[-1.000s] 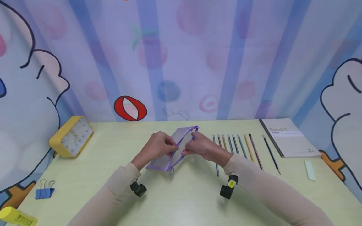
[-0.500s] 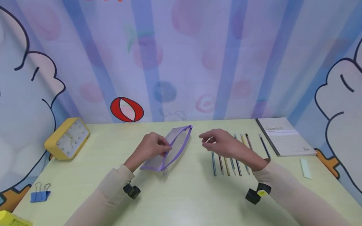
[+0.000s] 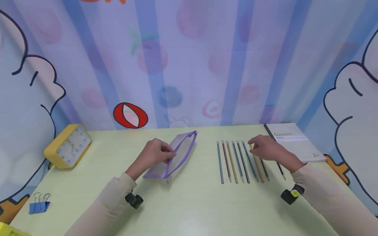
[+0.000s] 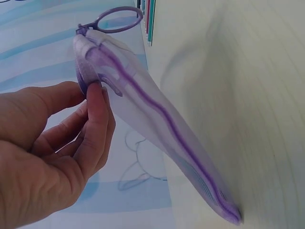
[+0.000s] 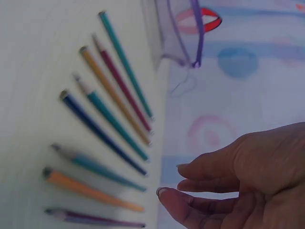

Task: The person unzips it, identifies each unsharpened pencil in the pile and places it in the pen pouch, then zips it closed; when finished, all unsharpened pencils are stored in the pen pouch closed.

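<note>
My left hand (image 3: 156, 151) pinches the rim of a translucent zip pouch (image 3: 183, 147) with purple edging, thumb against the fingertips. The pouch stands tilted on the table with its mouth apart; a purple ring (image 4: 120, 20) hangs from its zip end. To the right, my right hand (image 3: 267, 147) is over the eraser end of a yellow pencil (image 3: 261, 173), covering part of it. In the right wrist view, a gap shows between thumb (image 5: 202, 164) and fingers, with nothing between them. Several other pencils lie side by side, among them a teal pencil (image 5: 126, 64) and a navy pencil (image 5: 102, 132).
A grey notebook (image 3: 301, 144) lies at the back right, with a dark pencil (image 3: 280, 170) beside it. On the left are a yellow alarm clock (image 3: 68, 146), a blue binder clip (image 3: 39, 207) and part of a yellow object (image 3: 11, 230). A printed curtain (image 3: 189, 65) hangs behind the table.
My right hand has let go of the pouch rim and moved right, across the pencils to the yellow one. My left hand keeps its pinch on the pouch. The view has turned slightly right.
</note>
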Demonstrator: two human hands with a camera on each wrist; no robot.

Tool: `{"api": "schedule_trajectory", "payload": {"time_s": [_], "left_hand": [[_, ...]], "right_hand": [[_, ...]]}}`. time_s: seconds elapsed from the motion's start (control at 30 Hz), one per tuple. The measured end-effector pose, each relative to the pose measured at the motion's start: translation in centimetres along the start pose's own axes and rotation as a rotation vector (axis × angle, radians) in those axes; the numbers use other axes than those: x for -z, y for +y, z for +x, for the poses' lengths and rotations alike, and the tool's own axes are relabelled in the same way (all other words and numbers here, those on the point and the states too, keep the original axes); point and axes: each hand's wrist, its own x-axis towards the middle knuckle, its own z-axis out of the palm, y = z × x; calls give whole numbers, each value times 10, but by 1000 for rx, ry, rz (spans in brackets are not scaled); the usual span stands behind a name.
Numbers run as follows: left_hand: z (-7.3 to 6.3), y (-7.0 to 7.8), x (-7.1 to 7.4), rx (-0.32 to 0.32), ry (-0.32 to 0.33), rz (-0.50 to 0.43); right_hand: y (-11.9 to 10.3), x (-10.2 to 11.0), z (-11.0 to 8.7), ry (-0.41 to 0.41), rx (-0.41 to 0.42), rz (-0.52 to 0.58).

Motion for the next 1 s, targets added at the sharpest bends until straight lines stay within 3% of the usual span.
{"api": "schedule_trajectory", "payload": {"time_s": [0.17,0.43,0.67,1.0], "left_hand": [[-1,-3,1,-2,7,1],[0,-7,1,-4,6,2],[0,-4,5,0,20,11],[-1,-5,5,15,15,-2]], "right_hand": [[20,-15,5,-6,-43,16],[24,-32,15,9,-91,-10],[24,-34,19,83,-74,-80],[31,-45,25,85,-68,-137]]}}
